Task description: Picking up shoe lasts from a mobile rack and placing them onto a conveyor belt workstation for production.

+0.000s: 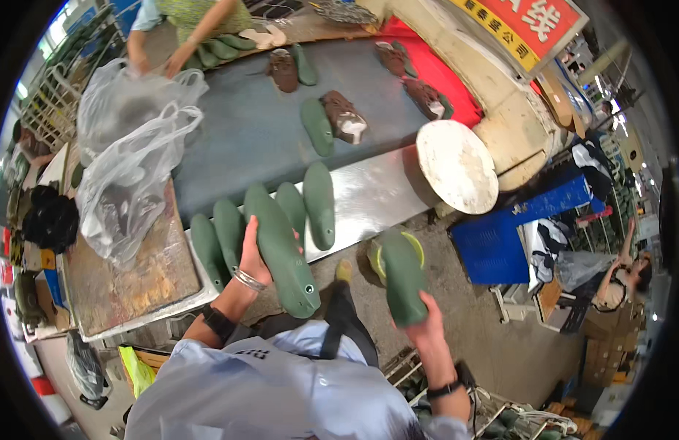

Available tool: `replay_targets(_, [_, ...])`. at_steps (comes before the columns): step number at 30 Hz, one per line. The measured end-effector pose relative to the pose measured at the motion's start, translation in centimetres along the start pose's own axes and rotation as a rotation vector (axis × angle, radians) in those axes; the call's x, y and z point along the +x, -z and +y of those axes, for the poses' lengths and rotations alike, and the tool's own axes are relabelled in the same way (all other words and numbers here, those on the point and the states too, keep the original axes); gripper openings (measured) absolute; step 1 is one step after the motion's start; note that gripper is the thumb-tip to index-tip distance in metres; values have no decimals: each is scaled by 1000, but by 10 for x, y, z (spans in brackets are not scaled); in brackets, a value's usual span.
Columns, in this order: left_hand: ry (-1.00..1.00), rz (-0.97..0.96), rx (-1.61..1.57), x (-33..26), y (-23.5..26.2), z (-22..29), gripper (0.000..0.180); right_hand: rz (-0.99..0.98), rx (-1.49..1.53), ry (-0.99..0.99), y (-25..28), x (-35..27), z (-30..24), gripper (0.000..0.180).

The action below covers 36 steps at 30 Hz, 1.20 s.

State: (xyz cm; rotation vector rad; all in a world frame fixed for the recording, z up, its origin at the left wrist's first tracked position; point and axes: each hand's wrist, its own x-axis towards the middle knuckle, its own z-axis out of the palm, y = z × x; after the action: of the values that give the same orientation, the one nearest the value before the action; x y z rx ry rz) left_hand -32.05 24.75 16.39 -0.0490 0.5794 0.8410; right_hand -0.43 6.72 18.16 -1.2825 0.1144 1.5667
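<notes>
My left hand is closed around a green shoe last, its fingers wrapped under the side. The last slants over the edge of a shiny metal ledge. Off to the right, above the floor, my right hand grips a second green shoe last by its lower end; that one is blurred. On the ledge around my left hand lie several more lasts, including one at the left and one at the right. One is partly hidden behind the last in my left hand.
Past the ledge runs a dark belt carrying brown shoe uppers paired with green lasts. A white round disc stands right. Plastic bags cover a worn board. A bucket is below; another person's hands work opposite.
</notes>
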Motion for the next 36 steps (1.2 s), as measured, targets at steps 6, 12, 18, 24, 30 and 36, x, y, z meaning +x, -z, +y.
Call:
replay_targets(6, [-3, 48, 71, 80, -51, -21, 64, 26, -571, 391, -67, 120, -73, 49])
replay_targets(12, [36, 271, 188, 207, -53, -65, 59, 277, -1577, 1132, -68, 201, -89, 57])
replay_targets(18, [-14, 496, 72, 291, -3, -90, 63, 55, -1791, 1141, -51, 229, -115, 64])
replay_targets(24, [-372, 874, 774, 309, 13, -94, 58, -24, -1901, 1158, -49, 240, -116, 69])
replay_targets(30, [-735, 836, 1847, 259, 3, -120, 53, -324, -1733, 1318, -69, 244, -103, 49])
replay_targets(36, [-314, 536, 1569, 200, -22, -70, 46, -249, -1691, 1471, -123, 279, -148, 29])
